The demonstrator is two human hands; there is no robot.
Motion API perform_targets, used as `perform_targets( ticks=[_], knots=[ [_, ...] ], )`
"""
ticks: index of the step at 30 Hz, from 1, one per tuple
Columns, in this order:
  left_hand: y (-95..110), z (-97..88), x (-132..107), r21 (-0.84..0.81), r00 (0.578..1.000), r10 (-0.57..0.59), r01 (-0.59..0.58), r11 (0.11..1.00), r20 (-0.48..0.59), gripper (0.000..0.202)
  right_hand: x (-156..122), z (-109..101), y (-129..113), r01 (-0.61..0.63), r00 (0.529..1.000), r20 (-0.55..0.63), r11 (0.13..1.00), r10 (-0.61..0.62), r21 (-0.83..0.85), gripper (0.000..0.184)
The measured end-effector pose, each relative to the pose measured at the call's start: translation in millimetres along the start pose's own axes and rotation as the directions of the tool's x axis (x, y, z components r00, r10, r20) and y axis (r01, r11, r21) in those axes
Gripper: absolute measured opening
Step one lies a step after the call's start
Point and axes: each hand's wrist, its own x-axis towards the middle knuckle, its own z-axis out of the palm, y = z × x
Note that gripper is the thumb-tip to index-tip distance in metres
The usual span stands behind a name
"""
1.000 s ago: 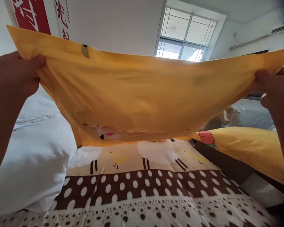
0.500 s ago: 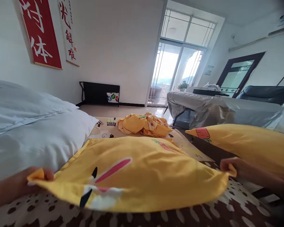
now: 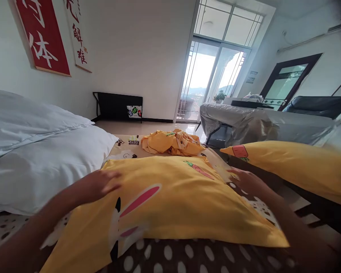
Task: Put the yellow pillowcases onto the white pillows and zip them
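Note:
A yellow pillow [image 3: 187, 204] printed with a rabbit's ears and a carrot lies flat before me. My left hand [image 3: 106, 182] is over its left edge, fingers stretched out and slightly blurred, gripping nothing. Beyond the far right side of the pillow, my right hand [image 3: 244, 178] hovers or rests by the bedding with its fingers extended; contact there is unclear. The near corners of the pillow lie loose, and its near left corner runs out of the frame. Underneath is a brown and cream spotted bed cover [image 3: 187, 258].
White pillows [image 3: 53, 163] are piled at the left. A crumpled yellow cloth [image 3: 173, 142] lies behind the pillow. Another yellow pillow [image 3: 295, 163] is at the right. Farther back are a plastic-covered table [image 3: 241, 119] and a black panel [image 3: 116, 106] against the wall.
Both hands have let go of the pillow's near corners and moved away from me toward its far part. The pillow's near edge has dropped onto the bed cover.

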Motion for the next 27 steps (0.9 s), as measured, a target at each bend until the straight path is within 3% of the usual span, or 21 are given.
perform_targets(
  ticks=[3, 5, 6, 8, 10, 12, 18, 22, 25, 27],
  knots=[
    [64.2, 20.4, 86.6, 0.125, 0.988, 0.125, -0.114, 0.986, -0.086, 0.05, 29.9, 21.9, -101.5, 0.24, 0.97, 0.033, 0.971, -0.239, -0.01, 0.052],
    [90.9, 50.1, 121.0, 0.112, 0.987, 0.123, -0.111, 0.987, -0.103, 0.051, 33.5, 48.8, -154.1, 0.276, 0.96, 0.031, 0.961, -0.277, 0.034, 0.056],
    [96.2, 66.7, 129.8, 0.104, 0.989, 0.119, -0.109, 0.989, -0.091, 0.052, 31.6, 62.9, -170.1, 0.277, 0.956, 0.082, 0.959, -0.281, 0.059, 0.058],
    [90.7, 97.5, 133.3, 0.094, 0.993, 0.102, -0.097, 0.991, -0.055, 0.053, 24.2, 87.0, -178.3, 0.249, 0.948, 0.185, 0.965, -0.259, 0.079, 0.062],
    [69.0, 119.0, 124.6, 0.089, 0.997, 0.068, -0.064, 0.994, -0.044, 0.055, 15.1, 101.1, -159.2, 0.182, 0.957, 0.219, 0.981, -0.191, 0.06, 0.064],
    [40.6, 129.0, 110.3, 0.087, 0.998, 0.023, -0.017, 0.996, -0.065, 0.055, 5.7, 105.8, -124.5, 0.103, 0.977, 0.183, 0.995, -0.104, 0.015, 0.062],
    [-28.6, 130.1, 61.0, 0.163, 0.987, -0.018, 0.045, 0.986, -0.163, 0.053, -29.7, 107.1, -25.7, -0.025, 0.996, 0.08, 0.99, 0.037, -0.142, 0.058],
    [-56.5, 132.6, 23.4, 0.213, 0.971, -0.047, 0.099, 0.972, -0.236, 0.052, -54.2, 110.5, 17.2, -0.085, 0.996, 0.011, 0.988, 0.087, -0.127, 0.061],
    [-68.6, 135.1, -4.3, 0.212, 0.963, -0.116, 0.169, 0.963, -0.242, 0.052, -74.2, 110.3, 41.2, -0.193, 0.981, -0.027, 0.979, 0.192, -0.069, 0.063],
    [-73.7, 138.0, -23.2, 0.229, 0.96, -0.131, 0.189, 0.955, -0.245, 0.054, -90.7, 109.3, 51.3, -0.191, 0.98, -0.079, 0.977, 0.184, -0.094, 0.06]
  ],
)
